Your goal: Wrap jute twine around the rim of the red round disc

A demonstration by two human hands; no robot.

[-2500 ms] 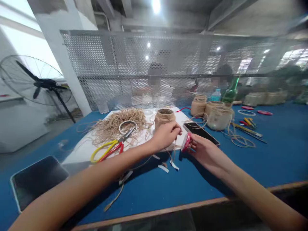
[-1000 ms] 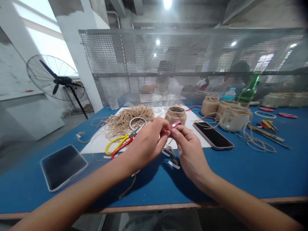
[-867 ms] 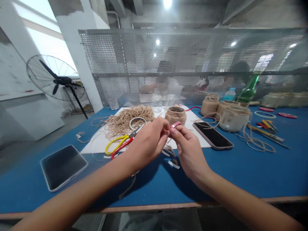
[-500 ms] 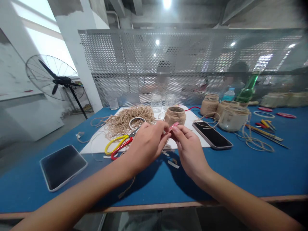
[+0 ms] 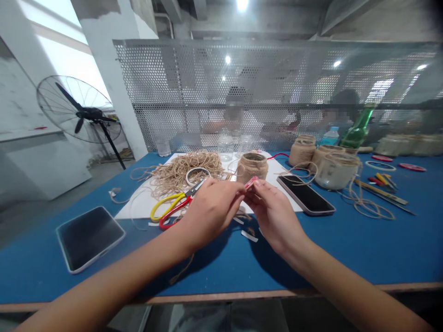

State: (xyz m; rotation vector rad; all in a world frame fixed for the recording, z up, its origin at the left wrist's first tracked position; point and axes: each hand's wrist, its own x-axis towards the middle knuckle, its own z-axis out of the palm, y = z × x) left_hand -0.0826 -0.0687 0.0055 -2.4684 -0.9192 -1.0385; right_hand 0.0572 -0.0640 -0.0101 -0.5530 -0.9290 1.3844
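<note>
My left hand [image 5: 212,203] and my right hand [image 5: 277,210] meet over the near side of the table. Their fingertips pinch a small red-and-white strip [image 5: 251,182] between them. Just behind the strip stands a jar wrapped in twine [image 5: 252,167], upright on a white sheet [image 5: 138,210]. Beside my left hand lie scissors [image 5: 173,207] with one yellow and one red handle, the blades partly hidden by the hand. Past them are a white ring of tape [image 5: 189,179] and a tangled heap of twine [image 5: 187,166]. White paper slips [image 5: 249,236] lie beneath my hands.
A phone [image 5: 306,194] lies to the right, a dark tablet-like device [image 5: 90,240] to the left. More jars [image 5: 336,171], a green bottle [image 5: 360,127] and several tools [image 5: 382,191] stand or lie at right. A perforated metal screen [image 5: 200,87] closes off the back; people sit beyond.
My right hand has shifted slightly, its fingers now higher on the red-and-white strip. A bit of white slip shows beside that hand. The left hand is nearly where it was.
</note>
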